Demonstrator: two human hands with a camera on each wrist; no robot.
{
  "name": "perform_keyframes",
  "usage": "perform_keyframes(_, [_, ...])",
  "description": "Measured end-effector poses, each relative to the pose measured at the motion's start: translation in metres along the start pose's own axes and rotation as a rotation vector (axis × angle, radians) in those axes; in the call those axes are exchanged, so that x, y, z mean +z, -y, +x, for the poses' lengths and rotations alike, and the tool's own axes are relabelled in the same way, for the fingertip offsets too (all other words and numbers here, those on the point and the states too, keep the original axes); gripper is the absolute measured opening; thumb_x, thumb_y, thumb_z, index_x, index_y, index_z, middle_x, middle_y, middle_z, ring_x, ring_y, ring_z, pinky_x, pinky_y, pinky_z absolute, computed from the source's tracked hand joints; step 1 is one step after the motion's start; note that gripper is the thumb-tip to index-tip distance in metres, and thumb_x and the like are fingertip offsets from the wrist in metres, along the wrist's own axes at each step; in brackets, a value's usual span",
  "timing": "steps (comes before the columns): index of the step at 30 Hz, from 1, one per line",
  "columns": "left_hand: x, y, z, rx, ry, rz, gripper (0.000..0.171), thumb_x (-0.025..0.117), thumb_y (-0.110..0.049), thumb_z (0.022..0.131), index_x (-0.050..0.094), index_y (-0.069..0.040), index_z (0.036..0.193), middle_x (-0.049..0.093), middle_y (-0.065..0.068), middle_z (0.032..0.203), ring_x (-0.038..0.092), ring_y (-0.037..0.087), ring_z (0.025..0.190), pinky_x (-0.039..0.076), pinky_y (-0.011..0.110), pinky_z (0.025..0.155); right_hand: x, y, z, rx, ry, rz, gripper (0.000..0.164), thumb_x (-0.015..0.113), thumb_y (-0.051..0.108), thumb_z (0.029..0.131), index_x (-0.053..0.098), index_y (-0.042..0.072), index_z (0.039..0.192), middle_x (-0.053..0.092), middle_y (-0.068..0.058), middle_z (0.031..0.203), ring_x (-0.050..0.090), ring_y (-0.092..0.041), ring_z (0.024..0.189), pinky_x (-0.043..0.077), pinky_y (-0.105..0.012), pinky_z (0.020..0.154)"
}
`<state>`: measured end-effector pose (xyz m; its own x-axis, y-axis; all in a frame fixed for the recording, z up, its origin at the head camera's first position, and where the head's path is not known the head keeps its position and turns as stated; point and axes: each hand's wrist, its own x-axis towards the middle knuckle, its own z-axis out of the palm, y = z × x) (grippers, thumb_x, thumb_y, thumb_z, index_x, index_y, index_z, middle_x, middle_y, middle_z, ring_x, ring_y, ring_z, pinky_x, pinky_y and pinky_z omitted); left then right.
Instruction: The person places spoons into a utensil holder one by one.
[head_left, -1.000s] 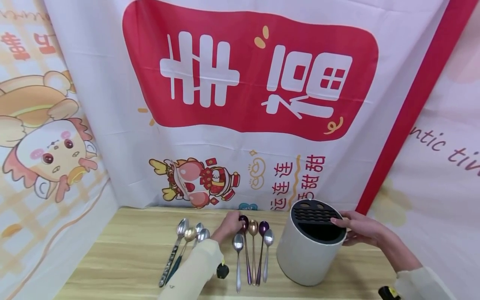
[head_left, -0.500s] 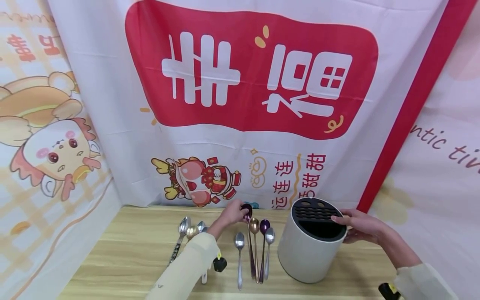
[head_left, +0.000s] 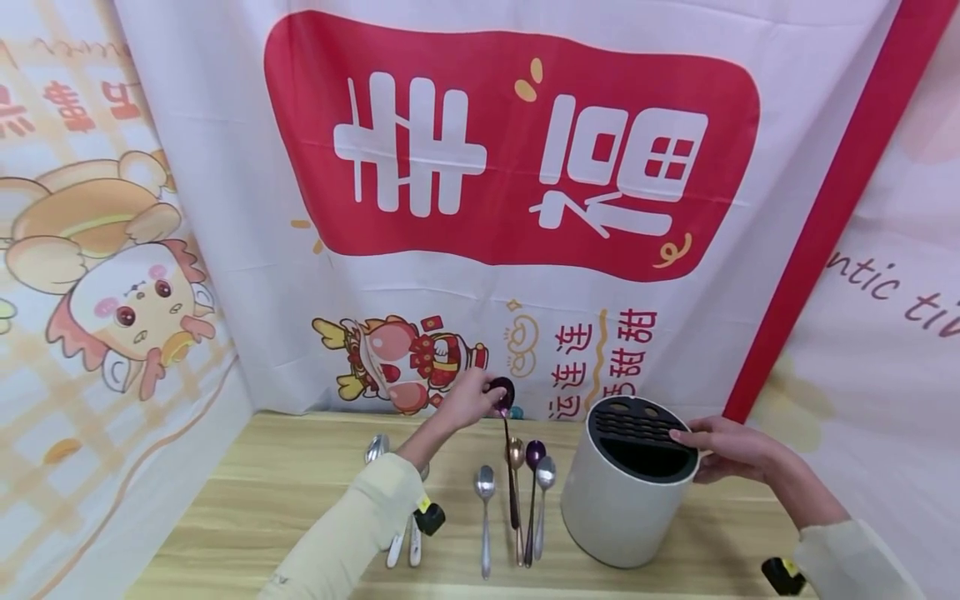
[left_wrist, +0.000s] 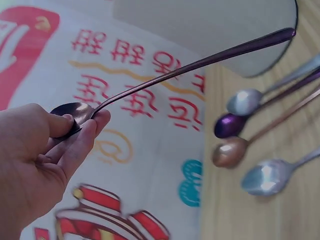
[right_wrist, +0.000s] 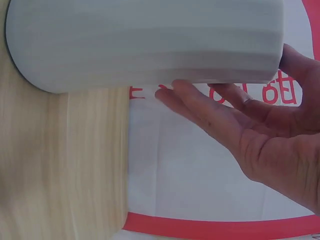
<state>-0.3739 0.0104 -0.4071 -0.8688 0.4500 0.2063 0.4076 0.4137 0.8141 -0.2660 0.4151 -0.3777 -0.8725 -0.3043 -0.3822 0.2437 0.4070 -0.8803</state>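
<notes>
My left hand (head_left: 467,402) pinches a dark purple long-handled spoon (left_wrist: 175,72) by its bowl, between thumb and fingers. The spoon is lifted at the bowl end, and its handle slants down over the other spoons in the head view. On the table below lie a rose-gold spoon (head_left: 516,452), a second purple spoon (head_left: 535,455) and two silver ones, one a silver spoon (head_left: 485,482) at their left. My right hand (head_left: 737,450) grips the white utensil holder (head_left: 618,508) at its right side, thumb over the black rim and fingers along the outer wall (right_wrist: 150,45).
More spoons (head_left: 377,447) lie to the left, partly hidden under my left sleeve (head_left: 367,508). The holder's black top insert (head_left: 630,425) has round holes, slots and a large opening. A printed cloth (head_left: 510,287) hangs behind the wooden table (head_left: 232,500).
My left hand has raised the dark purple spoon by its bowl off the table, up and slightly right. My right hand stays on the utensil holder.
</notes>
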Motion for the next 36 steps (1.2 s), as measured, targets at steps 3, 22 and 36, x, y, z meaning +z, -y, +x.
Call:
perform_keyframes(3, [-0.004, -0.016, -0.002, 0.018, -0.005, -0.006, 0.016, 0.06, -0.006, 0.098, 0.071, 0.004, 0.105, 0.073, 0.021, 0.096, 0.074, 0.026, 0.073, 0.059, 0.022, 0.061, -0.001, 0.0, 0.0, -0.006, 0.007, 0.018, 0.04, 0.054, 0.029, 0.103, 0.056, -0.004, 0.125, 0.07, -0.005, 0.1, 0.071, -0.019, 0.084, 0.061, -0.041, 0.082])
perform_keyframes(22, [-0.011, -0.112, -0.016, 0.243, -0.031, -0.008, 0.021, 0.057, -0.009, 0.1, 0.069, 0.003, 0.113, 0.072, 0.021, 0.107, 0.076, 0.021, 0.082, 0.06, 0.023, 0.071, 0.001, 0.006, -0.002, -0.014, 0.032, 0.046, 0.035, 0.055, 0.025, 0.102, 0.061, 0.003, 0.129, 0.07, -0.004, 0.1, 0.07, -0.019, 0.084, 0.061, -0.039, 0.082])
perform_keyframes(36, [-0.001, -0.154, -0.019, 0.458, -0.179, 0.119, 0.018, 0.058, -0.011, 0.1, 0.071, -0.001, 0.108, 0.076, 0.014, 0.098, 0.073, 0.019, 0.077, 0.054, 0.012, 0.065, 0.002, 0.005, -0.002, -0.025, 0.03, 0.077, 0.023, 0.055, 0.024, 0.102, 0.066, 0.012, 0.119, 0.068, -0.002, 0.099, 0.069, -0.019, 0.085, 0.061, -0.039, 0.081])
